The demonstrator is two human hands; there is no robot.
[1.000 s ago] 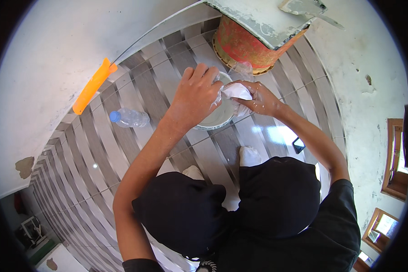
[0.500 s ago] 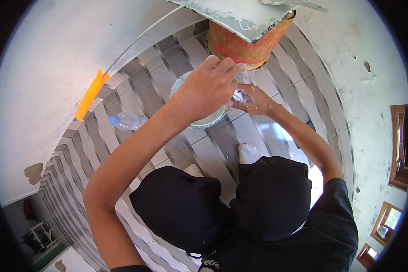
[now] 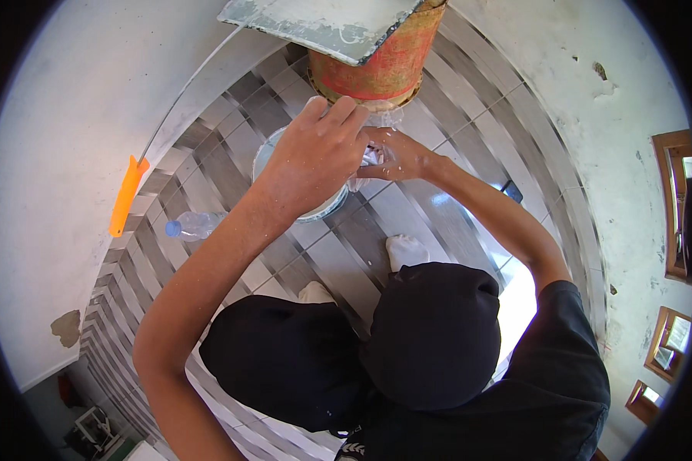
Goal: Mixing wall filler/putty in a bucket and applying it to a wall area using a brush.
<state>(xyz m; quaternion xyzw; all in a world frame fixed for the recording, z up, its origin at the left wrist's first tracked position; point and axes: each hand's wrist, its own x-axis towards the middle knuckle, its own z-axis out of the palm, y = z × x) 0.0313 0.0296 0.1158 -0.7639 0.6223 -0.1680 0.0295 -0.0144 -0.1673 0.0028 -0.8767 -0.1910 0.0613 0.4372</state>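
The grip of the right hand is pinching a crumpled clear bag beside the bucket, and the bag's white part, plain a second ago, is now mostly hiding behind the left hand, leaving its contents and that hand's grip impossible to tell.

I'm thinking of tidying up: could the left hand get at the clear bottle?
Probably yes: no other object seems to stand between the bucket under the left hand and the bottle to its left.

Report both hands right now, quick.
Left hand: fingers curled; cannot tell if it holds anything, fingertips hidden.
Right hand: closed, holding a clear plastic bag.
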